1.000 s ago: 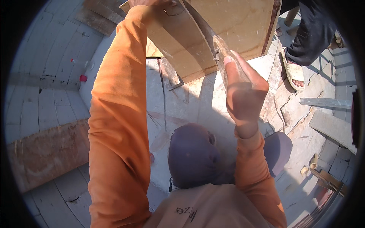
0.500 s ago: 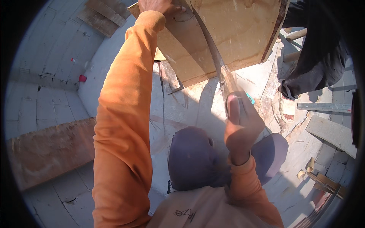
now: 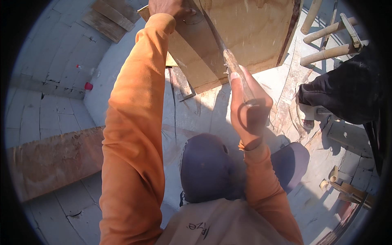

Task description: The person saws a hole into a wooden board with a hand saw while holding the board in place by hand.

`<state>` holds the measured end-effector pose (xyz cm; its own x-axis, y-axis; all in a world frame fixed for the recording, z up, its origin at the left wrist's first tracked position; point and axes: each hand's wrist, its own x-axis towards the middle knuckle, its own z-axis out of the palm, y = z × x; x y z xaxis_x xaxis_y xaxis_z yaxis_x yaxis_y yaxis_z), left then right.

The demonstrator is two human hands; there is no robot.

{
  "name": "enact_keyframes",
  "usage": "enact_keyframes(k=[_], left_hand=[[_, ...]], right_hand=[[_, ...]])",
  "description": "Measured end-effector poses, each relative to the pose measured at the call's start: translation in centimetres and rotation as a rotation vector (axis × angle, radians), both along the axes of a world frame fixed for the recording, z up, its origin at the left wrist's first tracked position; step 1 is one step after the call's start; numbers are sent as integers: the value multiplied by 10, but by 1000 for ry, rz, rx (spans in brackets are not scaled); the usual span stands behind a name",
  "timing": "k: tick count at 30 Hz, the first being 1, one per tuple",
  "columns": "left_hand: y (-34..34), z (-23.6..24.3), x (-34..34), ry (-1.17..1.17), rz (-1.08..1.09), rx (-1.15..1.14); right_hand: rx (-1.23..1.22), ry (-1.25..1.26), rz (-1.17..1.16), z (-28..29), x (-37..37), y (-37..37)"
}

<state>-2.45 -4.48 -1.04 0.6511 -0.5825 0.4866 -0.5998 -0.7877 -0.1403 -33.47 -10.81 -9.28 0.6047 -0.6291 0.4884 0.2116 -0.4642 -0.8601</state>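
Observation:
My right hand [image 3: 250,107] is closed around the wooden handle [image 3: 233,61] of a handsaw. Its thin blade [image 3: 213,28] slants up and to the left across a tilted plywood board [image 3: 249,32]. At the top edge, my left hand [image 3: 171,7] grips the board's upper left part, thumb lying on its face; the other fingers are partly cut off by the frame. A strip of shadow falls over the board beside the blade. Most of the blade's far end is out of sight.
Another person's dark trouser leg [image 3: 335,90] and sandalled foot [image 3: 306,112] are at right, near several bamboo poles [image 3: 330,54]. A brown plank [image 3: 57,159] lies at left. Short boards [image 3: 108,20] and a red cup [image 3: 88,86] are farther off. Wood scraps [image 3: 351,192] lie lower right.
My right hand and the saw have moved away from me and slightly left. My left hand stays on the board. The other person's leg has shifted, showing more bamboo poles.

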Motion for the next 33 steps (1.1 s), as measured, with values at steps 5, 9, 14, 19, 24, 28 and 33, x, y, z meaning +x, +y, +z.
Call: enact_keyframes(k=[5,9,14,19,24,28,33], left_hand=[[10,-3,14,-68,4,-9],[3,0,2,-26,-14,12],[15,9,10,32,-61,7],[33,19,17,210,-277,-135],[50,30,19,171,-274,-46],[44,17,-9,191,-105,-140],[40,17,-20,119,-4,-105]], right_hand=[[100,57,-14,-29,-89,22],[100,286,-62,-11,-173,18],[78,308,-141,-26,-205,20],[-52,217,-189,-23,-186,10],[-117,70,-295,-15,-161,6],[-89,63,-257,-3,-158,2],[42,44,-256,-17,-162,7]])
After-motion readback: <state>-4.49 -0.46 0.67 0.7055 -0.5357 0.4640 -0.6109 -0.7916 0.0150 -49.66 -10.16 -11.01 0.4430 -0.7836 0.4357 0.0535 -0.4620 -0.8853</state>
